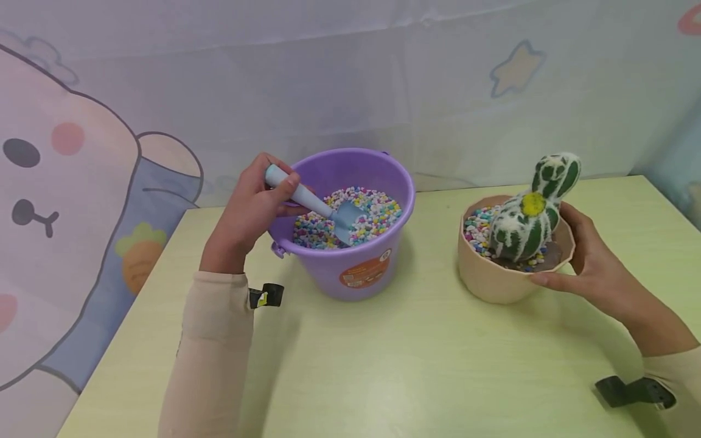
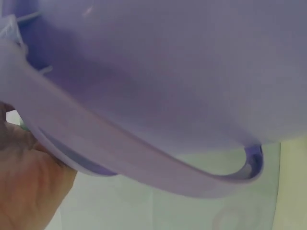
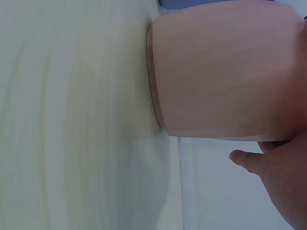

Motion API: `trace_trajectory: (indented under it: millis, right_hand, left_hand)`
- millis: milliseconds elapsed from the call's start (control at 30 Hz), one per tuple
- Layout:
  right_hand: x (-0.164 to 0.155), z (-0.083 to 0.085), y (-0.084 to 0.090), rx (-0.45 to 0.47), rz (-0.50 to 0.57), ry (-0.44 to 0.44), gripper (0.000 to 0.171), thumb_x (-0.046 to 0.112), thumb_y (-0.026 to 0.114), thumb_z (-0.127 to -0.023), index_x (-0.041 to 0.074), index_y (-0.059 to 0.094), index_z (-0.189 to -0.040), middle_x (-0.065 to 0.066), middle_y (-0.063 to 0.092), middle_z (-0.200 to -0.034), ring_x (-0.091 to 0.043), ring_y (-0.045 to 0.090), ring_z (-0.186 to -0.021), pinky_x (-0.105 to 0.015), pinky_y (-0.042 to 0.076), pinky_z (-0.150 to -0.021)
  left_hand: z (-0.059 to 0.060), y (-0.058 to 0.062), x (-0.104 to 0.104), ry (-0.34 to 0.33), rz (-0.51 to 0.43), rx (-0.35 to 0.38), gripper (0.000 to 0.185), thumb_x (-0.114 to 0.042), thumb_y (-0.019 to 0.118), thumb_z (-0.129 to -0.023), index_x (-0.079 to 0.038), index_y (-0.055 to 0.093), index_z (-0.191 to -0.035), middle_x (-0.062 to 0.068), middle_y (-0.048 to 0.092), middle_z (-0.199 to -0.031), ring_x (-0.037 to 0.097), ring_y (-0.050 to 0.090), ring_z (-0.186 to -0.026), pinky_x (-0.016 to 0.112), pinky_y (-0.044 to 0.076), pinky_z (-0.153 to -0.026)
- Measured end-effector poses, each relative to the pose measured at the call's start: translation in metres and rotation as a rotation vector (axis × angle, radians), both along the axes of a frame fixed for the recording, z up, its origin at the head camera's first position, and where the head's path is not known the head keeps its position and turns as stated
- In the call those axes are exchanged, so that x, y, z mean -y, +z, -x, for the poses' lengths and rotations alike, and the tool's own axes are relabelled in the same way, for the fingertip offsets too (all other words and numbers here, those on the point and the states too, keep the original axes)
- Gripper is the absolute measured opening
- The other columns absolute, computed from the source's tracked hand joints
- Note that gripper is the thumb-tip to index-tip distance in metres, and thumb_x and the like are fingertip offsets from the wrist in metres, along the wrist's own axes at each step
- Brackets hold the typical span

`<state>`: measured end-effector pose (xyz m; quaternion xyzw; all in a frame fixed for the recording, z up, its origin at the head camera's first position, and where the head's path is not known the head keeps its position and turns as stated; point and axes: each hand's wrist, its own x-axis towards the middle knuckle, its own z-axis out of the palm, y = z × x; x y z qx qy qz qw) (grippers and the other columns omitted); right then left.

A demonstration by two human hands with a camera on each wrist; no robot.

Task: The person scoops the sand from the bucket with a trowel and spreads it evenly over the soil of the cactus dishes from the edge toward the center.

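A purple bucket (image 1: 361,267) half full of small coloured pebbles (image 1: 378,210) stands mid-table. My left hand (image 1: 252,207) grips the handle of a light blue toy shovel (image 1: 312,204), whose blade digs into the pebbles. To the right stands a beige pot (image 1: 493,280) holding a green-and-white plush cactus (image 1: 533,213) with a yellow top and some pebbles. My right hand (image 1: 580,261) holds the pot's right side, thumb on the wall. The left wrist view is filled by the bucket wall (image 2: 168,72) and its folded handle (image 2: 120,153). The right wrist view shows the pot (image 3: 225,72).
The pale yellow-green table (image 1: 411,365) carries both containers. A cartoon-printed cloth backdrop (image 1: 274,79) hangs behind the far edge. The table's left edge runs diagonally near my left sleeve (image 1: 210,353).
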<state>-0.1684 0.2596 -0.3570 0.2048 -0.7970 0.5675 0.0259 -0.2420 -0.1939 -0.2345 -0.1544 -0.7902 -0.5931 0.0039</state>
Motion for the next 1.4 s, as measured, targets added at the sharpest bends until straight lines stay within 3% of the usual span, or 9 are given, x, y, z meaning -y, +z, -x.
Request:
trace_trajectory:
  millis: [167, 267, 333, 400, 500, 633, 800, 1133, 1400]
  right_hand:
    - [0.001, -0.001, -0.001, 0.018, -0.041, -0.053, 0.106, -0.017, 0.067, -0.083, 0.02, 0.001, -0.157, -0.011, 0.005, -0.158, -0.007, 0.014, -0.139, -0.011, 0.023, -0.105]
    - [0.002, -0.002, -0.001, 0.022, -0.038, -0.083, 0.106, -0.015, 0.069, -0.082, 0.019, 0.002, -0.157, -0.01, 0.004, -0.159, -0.008, 0.009, -0.141, -0.033, 0.009, -0.118]
    - [0.002, -0.002, 0.0, 0.03, -0.031, -0.087, 0.106, -0.015, 0.069, -0.082, 0.02, 0.002, -0.157, -0.01, 0.004, -0.159, -0.008, 0.007, -0.142, -0.054, -0.001, -0.117]
    - [0.001, -0.002, 0.001, 0.039, -0.036, -0.086, 0.107, -0.014, 0.07, -0.082, 0.02, 0.001, -0.157, -0.01, 0.003, -0.16, -0.009, 0.005, -0.143, -0.059, -0.003, -0.115]
    - [-0.002, -0.003, 0.001, 0.042, -0.064, -0.081, 0.107, -0.013, 0.07, -0.082, 0.02, 0.0, -0.157, -0.012, 0.004, -0.159, -0.009, 0.009, -0.142, -0.036, 0.008, -0.12]
    - [-0.003, -0.003, -0.001, 0.024, -0.088, -0.072, 0.106, -0.015, 0.069, -0.082, 0.016, 0.002, -0.157, -0.015, 0.009, -0.156, -0.007, 0.019, -0.136, -0.004, 0.026, -0.098]
    - [-0.004, -0.002, -0.001, 0.012, -0.084, -0.07, 0.105, -0.016, 0.069, -0.082, 0.015, 0.003, -0.157, -0.014, 0.012, -0.155, -0.006, 0.021, -0.135, -0.003, 0.029, -0.095]
    - [-0.004, -0.002, -0.002, 0.009, -0.085, -0.074, 0.103, -0.016, 0.068, -0.083, 0.016, 0.004, -0.157, -0.013, 0.013, -0.154, -0.005, 0.022, -0.133, -0.003, 0.029, -0.094]
    - [-0.004, -0.001, -0.002, 0.003, -0.093, -0.067, 0.103, -0.016, 0.068, -0.083, 0.017, 0.004, -0.157, -0.013, 0.013, -0.154, -0.004, 0.024, -0.132, -0.003, 0.03, -0.094]
  left_hand:
    - [-0.001, 0.003, -0.001, 0.014, 0.004, 0.037, 0.02, -0.018, 0.049, -0.105, 0.0, 0.04, -0.108, 0.02, 0.053, -0.105, 0.026, 0.071, -0.089, 0.038, 0.06, -0.082]
    - [-0.001, 0.003, 0.0, 0.01, 0.004, 0.041, 0.022, -0.019, 0.049, -0.105, 0.0, 0.039, -0.109, 0.021, 0.052, -0.105, 0.027, 0.071, -0.089, 0.038, 0.06, -0.081]
    - [0.0, 0.002, 0.0, 0.002, 0.004, 0.04, 0.022, -0.019, 0.049, -0.105, 0.0, 0.039, -0.109, 0.02, 0.051, -0.105, 0.026, 0.071, -0.088, 0.038, 0.06, -0.082]
    - [0.0, 0.001, 0.001, -0.007, -0.001, 0.038, 0.021, -0.018, 0.049, -0.105, -0.001, 0.039, -0.109, 0.02, 0.051, -0.105, 0.026, 0.071, -0.087, 0.039, 0.06, -0.082]
    - [0.001, 0.0, 0.002, -0.028, -0.007, 0.035, 0.017, -0.014, 0.049, -0.105, -0.001, 0.04, -0.107, 0.021, 0.054, -0.106, 0.027, 0.071, -0.087, 0.04, 0.06, -0.082]
    - [0.0, -0.001, 0.005, -0.066, -0.009, 0.035, 0.01, -0.008, 0.047, -0.104, 0.0, 0.04, -0.106, 0.023, 0.064, -0.108, 0.029, 0.071, -0.091, 0.042, 0.059, -0.084]
    - [-0.001, 0.0, 0.005, -0.074, -0.008, 0.041, 0.01, -0.007, 0.048, -0.104, 0.0, 0.041, -0.105, 0.025, 0.067, -0.108, 0.031, 0.07, -0.094, 0.041, 0.059, -0.085]
    - [-0.002, 0.004, -0.01, 0.104, 0.073, 0.054, 0.022, -0.012, 0.051, -0.104, 0.005, 0.04, -0.113, 0.022, 0.051, -0.108, 0.034, 0.071, -0.085, 0.035, 0.061, -0.076]
    - [-0.001, 0.004, -0.012, 0.142, 0.094, 0.075, 0.029, -0.017, 0.053, -0.103, 0.006, 0.038, -0.113, 0.023, 0.053, -0.104, 0.033, 0.072, -0.081, 0.036, 0.062, -0.075]
